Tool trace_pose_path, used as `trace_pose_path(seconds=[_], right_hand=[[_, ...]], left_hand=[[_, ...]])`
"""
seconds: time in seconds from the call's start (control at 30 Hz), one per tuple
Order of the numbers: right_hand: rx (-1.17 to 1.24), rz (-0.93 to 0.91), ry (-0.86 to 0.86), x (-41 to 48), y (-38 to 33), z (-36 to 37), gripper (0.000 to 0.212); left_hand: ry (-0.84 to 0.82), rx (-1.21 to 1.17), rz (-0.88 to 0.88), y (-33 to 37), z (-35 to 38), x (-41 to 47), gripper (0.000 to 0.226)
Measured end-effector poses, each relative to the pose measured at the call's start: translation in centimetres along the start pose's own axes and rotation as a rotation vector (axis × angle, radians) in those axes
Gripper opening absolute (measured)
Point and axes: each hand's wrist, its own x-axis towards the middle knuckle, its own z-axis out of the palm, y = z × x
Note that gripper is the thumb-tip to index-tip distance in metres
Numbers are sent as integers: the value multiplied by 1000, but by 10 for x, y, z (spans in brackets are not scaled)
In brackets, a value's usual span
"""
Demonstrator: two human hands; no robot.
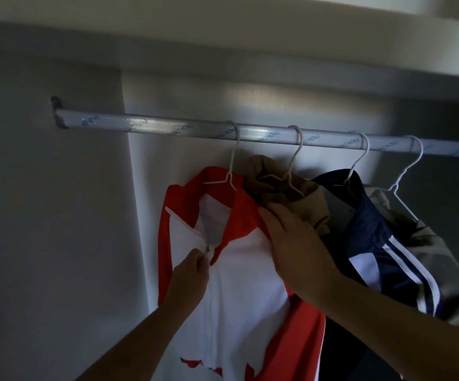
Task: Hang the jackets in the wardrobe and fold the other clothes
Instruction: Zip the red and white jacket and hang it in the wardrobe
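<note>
Red-and-white jacket hangs centre frame on the leftmost wire hanger, hooked over the rail. Zip closed in the lower part, collar open above it.

Left hand: thumb and fingertips pinch the zip pull, just under the open collar. Right hand: fingers straight and close together, laid flat on the jacket's shoulder to the right of the collar; thumb hidden.

Step in hand, as judged: settling the zip so the jacket sits square on its hanger.
- Pull along the line of the teeth, not outward, or the thin wire hook may swing on the rail
- Let the flat hand hold the shoulder against the pull
- Stop short of the collar fold; the fabric bunches there

Edges and room:
- Left of frame: bare rail up to its bracket, plain side wall beyond, so there is open space to slide the hanger that way
- Right: tan garment touches the red shoulder, then navy striped jacket and grey garment, packed close
- Above: underside of shelf near the rail, so little room to lift a hook
</note>
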Motion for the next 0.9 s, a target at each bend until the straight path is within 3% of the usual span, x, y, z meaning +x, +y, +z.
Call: trace_pose_path(seconds=[0.1, 0.2, 0.27, 0.37, 0.47, 0.67, 0.83, 0.9], right_hand=[[-163, -200, 156, -17, -13, 1, 50], [-200, -379, 75, -17, -25, 8, 36], [-102, -427, 38, -6, -37, 17, 32], [119, -393, 41, 20, -59, 28, 31], [68, -380, -45, 39, -71, 39, 38], [81, -540, -104, 44, -78, 45, 14], [122, -532, -151, 50, -77, 51, 23], [213, -468, -140, 49, -76, 52, 21]], left_hand=[[-1, -12, -24, -3, -20, -11, 26], [-3, -39, -51, -2, -40, -20, 26], [-19, -70, -74, -2, -51, -27, 25], [-32, -103, -92, 3, -62, -34, 24], [-52, -187, -110, 7, -69, -39, 21], [-100, -295, -171, 12, -77, -43, 21], [-105, -451, -205, 3, -82, -44, 26], [-60, -333, -193, -7, -78, -46, 21]])
